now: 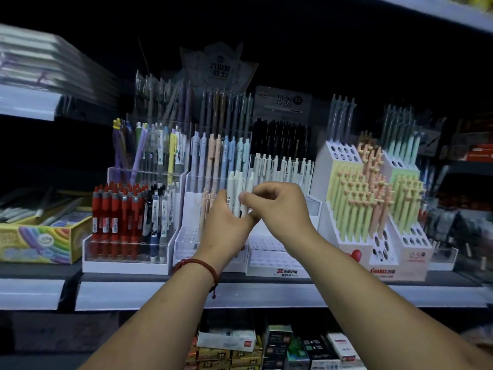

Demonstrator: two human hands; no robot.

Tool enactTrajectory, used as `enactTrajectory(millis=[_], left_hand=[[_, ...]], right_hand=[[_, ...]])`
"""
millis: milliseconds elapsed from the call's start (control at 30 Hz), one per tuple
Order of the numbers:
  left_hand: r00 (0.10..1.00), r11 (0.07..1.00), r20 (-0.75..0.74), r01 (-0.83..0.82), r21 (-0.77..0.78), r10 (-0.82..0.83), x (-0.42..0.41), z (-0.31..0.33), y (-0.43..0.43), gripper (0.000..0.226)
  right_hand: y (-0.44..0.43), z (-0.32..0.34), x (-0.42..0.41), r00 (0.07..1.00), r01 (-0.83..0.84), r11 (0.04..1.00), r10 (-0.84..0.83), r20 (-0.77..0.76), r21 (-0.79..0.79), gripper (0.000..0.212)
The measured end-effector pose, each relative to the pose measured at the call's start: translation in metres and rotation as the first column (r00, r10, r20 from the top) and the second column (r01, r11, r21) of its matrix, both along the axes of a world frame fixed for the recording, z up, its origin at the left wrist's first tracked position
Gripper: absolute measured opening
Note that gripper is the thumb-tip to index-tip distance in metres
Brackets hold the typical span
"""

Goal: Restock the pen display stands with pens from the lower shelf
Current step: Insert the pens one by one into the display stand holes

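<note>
Left hand [226, 222] curls round a bunch of white pens [236, 186]; right hand [276, 206] pinches one from their 3 o'clock side. Risk: drawing it out loosens the bunch, and pens drop onto the white stand [266, 260] at 5 o'clock below.

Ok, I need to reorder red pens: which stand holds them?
The leftmost stand, clear with a white base; its front tier is packed with red pens, while the others hold pastel, white or black ones.

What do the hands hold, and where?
Left hand grips a bunch of white plastic pens around their lower barrels; right hand pinches one higher up.
</note>
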State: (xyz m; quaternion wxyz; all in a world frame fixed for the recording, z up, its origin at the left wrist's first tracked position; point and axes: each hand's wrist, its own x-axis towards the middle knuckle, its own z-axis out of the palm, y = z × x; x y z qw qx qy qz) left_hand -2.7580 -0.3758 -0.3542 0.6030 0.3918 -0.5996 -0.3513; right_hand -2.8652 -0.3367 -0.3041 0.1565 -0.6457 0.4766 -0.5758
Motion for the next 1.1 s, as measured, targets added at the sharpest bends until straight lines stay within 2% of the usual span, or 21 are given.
enactTrajectory(millis=[33, 133, 267, 333, 467, 567, 733, 867, 1000, 1100], left_hand=[[1.0, 0.999, -0.013, 0.025, 0.023, -0.025, 0.0, 0.001, 0.0, 0.096], [0.994, 0.996, -0.066, 0.084, 0.002, -0.084, 0.001, -0.003, -0.004, 0.053], [0.983, 0.989, -0.127, 0.142, 0.039, -0.136, 0.013, -0.014, -0.015, 0.037], [0.986, 0.991, -0.113, 0.131, 0.04, -0.126, 0.02, -0.024, -0.023, 0.022], [0.99, 0.993, -0.082, 0.117, -0.017, -0.118, 0.025, -0.043, -0.034, 0.019], [0.983, 0.991, -0.129, 0.131, -0.008, -0.131, 0.024, -0.048, -0.038, 0.02], [0.977, 0.988, -0.149, 0.152, -0.025, -0.154, 0.025, -0.049, -0.037, 0.02], [0.967, 0.983, -0.178, 0.183, -0.021, -0.184, 0.024, -0.045, -0.038, 0.019], [0.95, 0.977, -0.227, 0.213, -0.022, -0.213, 0.024, -0.045, -0.037, 0.019], [0.949, 0.975, -0.226, 0.222, -0.022, -0.221, 0.024, -0.048, -0.036, 0.021]], right_hand=[[-0.001, 0.001, -0.001, 1.0, 0.006, 1.0, -0.006, 0.017, 0.012, 0.021], [-0.002, 0.008, -0.003, 0.994, -0.041, 0.997, 0.035, 0.101, 0.059, 0.021], [-0.02, 0.037, -0.018, 0.936, 0.069, 0.998, -0.068, 0.344, 0.009, 0.018], [-0.037, 0.052, -0.028, 0.927, 0.136, 0.99, -0.11, 0.36, -0.048, 0.016], [-0.071, 0.058, -0.038, 0.974, 0.199, 0.975, -0.186, 0.127, -0.1, 0.016], [-0.089, 0.056, -0.044, 0.968, 0.246, 0.963, -0.251, -0.031, -0.109, 0.021], [-0.112, 0.049, -0.046, 0.958, 0.271, 0.962, -0.274, -0.08, -0.043, 0.022], [-0.125, 0.043, -0.039, 0.928, 0.261, 0.964, -0.236, -0.289, 0.049, 0.026], [-0.137, 0.032, -0.039, 0.859, 0.318, 0.948, -0.279, -0.43, 0.021, 0.039], [-0.141, 0.025, -0.042, 0.839, 0.33, 0.944, -0.289, -0.46, 0.008, 0.041]])
